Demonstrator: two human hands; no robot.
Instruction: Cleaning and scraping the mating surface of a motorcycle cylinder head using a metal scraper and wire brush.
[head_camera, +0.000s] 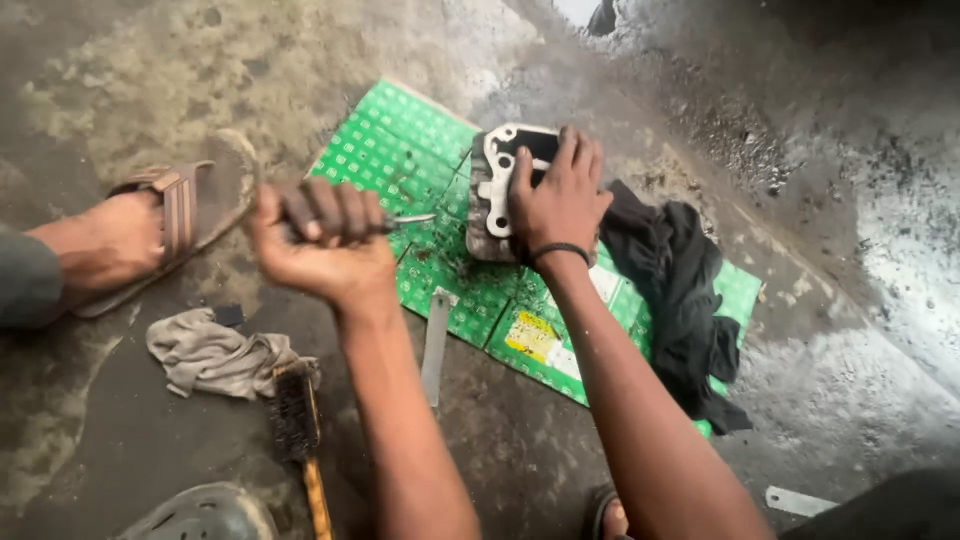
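Head camera looks down at a grimy concrete floor (120, 440) where a person squats over flattened green cardboard (400, 140). On it stands one grey metal engine part (487, 195), a cast plate with holes and a cut-out, set on edge with its long axis running away from the viewer and its machined face turned toward the left. The right hand (560, 200) is clamped over the top of it, fingers curled across the far side, holding it steady. The left hand (320, 235) is closed in a fist round one slim metal tool (410, 218); its shaft lies about level and its tip points right, at the part's face, just short of touching. It looks like a screwdriver or scraper, though the blur hides which.

One black cloth (680, 290) lies bunched on the cardboard beside the right wrist. One grey rag (215, 355) and one wire brush (298, 425) with a wooden handle sit by the left forearm. One flat metal strip (435, 345) lies between the arms, another (800, 500) at lower right. One sandalled foot (165, 225) rests at left.
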